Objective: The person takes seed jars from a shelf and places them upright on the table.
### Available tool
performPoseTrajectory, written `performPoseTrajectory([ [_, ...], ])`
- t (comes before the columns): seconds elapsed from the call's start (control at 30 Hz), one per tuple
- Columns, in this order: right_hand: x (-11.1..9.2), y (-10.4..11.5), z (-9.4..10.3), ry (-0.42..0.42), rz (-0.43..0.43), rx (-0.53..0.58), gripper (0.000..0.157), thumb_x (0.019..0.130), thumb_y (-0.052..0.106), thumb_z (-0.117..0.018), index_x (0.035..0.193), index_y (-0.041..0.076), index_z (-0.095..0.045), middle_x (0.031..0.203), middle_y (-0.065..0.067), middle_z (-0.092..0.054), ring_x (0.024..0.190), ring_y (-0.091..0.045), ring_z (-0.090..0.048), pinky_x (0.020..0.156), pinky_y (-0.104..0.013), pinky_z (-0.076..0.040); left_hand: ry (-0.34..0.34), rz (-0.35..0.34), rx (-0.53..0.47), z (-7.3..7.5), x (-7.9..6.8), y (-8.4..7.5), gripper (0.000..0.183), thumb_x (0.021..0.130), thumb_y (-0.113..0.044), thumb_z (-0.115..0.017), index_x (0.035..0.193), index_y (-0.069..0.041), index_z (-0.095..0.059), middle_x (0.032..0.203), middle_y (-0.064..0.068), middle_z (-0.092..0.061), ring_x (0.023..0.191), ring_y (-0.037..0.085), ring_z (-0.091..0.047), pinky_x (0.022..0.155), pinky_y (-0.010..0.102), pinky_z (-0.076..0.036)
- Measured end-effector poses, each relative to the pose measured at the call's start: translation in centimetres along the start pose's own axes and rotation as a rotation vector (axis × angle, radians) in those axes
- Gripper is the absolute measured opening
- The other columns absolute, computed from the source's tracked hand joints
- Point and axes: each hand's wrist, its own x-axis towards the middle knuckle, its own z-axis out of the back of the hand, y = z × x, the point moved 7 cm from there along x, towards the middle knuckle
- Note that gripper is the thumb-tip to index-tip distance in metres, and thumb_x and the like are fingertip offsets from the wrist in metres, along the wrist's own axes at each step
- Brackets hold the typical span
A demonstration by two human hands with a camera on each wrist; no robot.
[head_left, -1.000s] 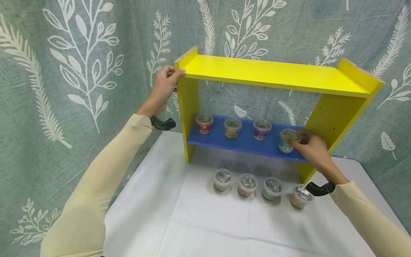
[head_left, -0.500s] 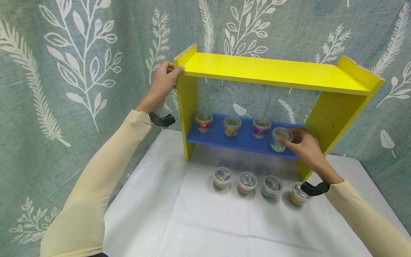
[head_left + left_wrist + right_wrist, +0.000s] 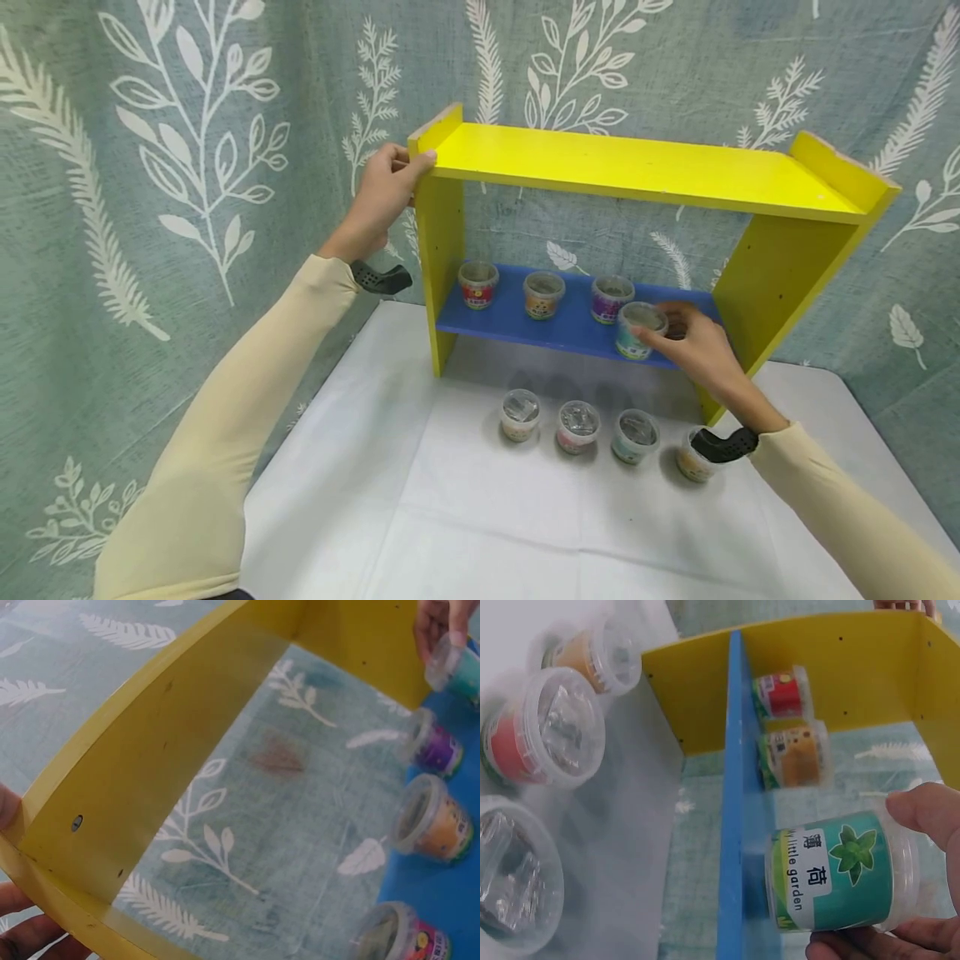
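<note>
At the top left corner of a yellow shelf unit [image 3: 637, 162], my left hand [image 3: 381, 196] grips the side panel, thumb on the front edge. My right hand [image 3: 705, 354] holds a clear-rimmed plastic tub with a teal label [image 3: 634, 340] between thumb and fingers. Its label [image 3: 847, 874] reads "My little garden" above the blue shelf board [image 3: 517, 325], near the front edge. Whether its base touches the board I cannot tell. Left of it on the board stand a purple tub [image 3: 609, 310], an orange tub [image 3: 542, 307] and a red tub [image 3: 477, 295].
On the white-covered table [image 3: 450, 508], several tubs with silvery contents stand in a row before the unit, such as a pink tub [image 3: 576, 442]. The rightmost tub [image 3: 692, 467] is partly behind the right wrist strap [image 3: 723, 445]. A leaf-patterned curtain [image 3: 300, 100] hangs behind.
My right hand has shifted left along the blue board with the teal tub, bringing it near the purple one. The left hand keeps its grip in the same place.
</note>
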Motion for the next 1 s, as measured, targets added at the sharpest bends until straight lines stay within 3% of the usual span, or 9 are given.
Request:
performPoseTrajectory([
  [1.0,0.9,3.6,-4.1,0.075,0.046,0.094,0.085,0.090,0.065,-0.070,0.150,0.010,-0.046,0.140,-0.016,-0.057,0.121,-0.033,-0.061,0.094,-0.051,-0.053,0.016,-0.016,-0.047,0.1,-0.1,0.1,0.043,0.102,-0.044,-0.063,0.127,-0.011,-0.057,0.124,0.005,-0.059,0.108,0.021,-0.056,0.089,0.036,-0.047],
])
